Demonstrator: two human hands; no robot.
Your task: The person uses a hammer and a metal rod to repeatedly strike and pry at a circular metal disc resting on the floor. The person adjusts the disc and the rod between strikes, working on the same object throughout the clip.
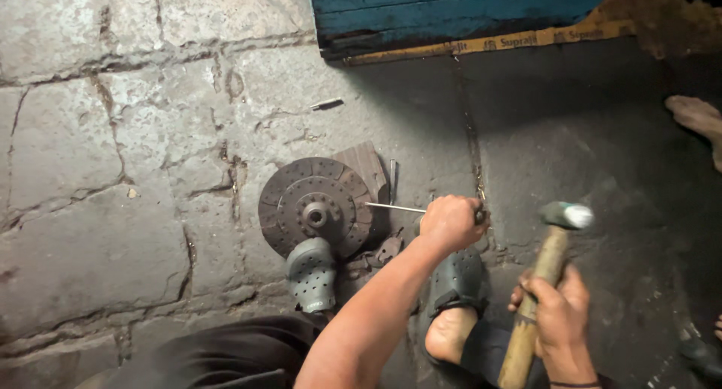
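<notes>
A round clutch disc [316,207] lies flat on the stone floor [113,133] at the centre of the frame, pinned by a grey perforated shoe [310,275]. The left hand [451,222] is clenched on a thin metal punch [395,207] whose tip meets the disc's right edge. The right hand [560,314] grips a wooden-handled hammer [553,246], head raised at centre right. The disc looks intact, its lining on. A blue board [451,13] sits upper right, over dark, oily ground
</notes>
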